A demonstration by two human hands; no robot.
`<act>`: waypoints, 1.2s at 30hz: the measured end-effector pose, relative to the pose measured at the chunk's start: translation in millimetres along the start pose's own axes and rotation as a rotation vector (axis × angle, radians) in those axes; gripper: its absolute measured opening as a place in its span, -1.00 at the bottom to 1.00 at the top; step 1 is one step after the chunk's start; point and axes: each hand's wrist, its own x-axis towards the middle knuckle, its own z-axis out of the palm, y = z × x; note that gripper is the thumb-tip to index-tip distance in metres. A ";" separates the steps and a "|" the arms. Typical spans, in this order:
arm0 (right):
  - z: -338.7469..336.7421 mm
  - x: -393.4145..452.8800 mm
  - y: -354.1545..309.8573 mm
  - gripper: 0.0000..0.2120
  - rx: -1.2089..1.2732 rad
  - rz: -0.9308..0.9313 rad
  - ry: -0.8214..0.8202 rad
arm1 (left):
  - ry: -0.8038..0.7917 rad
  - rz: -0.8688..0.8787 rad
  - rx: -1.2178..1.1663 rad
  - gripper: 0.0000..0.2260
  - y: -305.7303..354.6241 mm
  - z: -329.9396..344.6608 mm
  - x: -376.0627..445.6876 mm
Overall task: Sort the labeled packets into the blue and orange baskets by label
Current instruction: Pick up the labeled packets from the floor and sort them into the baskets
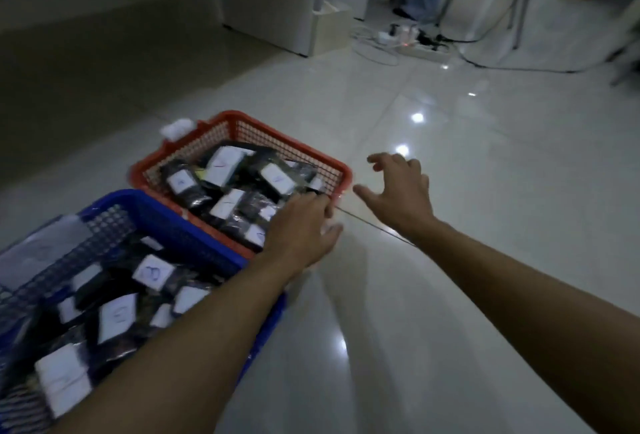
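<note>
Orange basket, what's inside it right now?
The orange basket holds dark packets with white labels. The left hand covers its near corner, hiding whatever lies beneath.

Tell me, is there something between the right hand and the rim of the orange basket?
Nothing visible. The right hand hovers open over bare floor just beside the orange basket; only a small gap separates them. The left hand lies at the basket's near corner, not between them.
</note>
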 end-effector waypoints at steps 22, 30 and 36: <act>-165.2 -416.4 310.1 -0.76 0.141 0.845 -0.006 | -0.840 0.851 0.104 -0.51 342.4 183.4 -100.3; -132.3 -467.9 316.8 -0.62 0.065 1.092 -0.197 | -1.099 0.841 0.260 -0.37 378.8 224.5 -137.3; -118.1 -458.8 322.5 -0.71 0.236 1.085 -0.147 | -1.129 0.741 0.190 -0.41 382.8 243.7 -144.4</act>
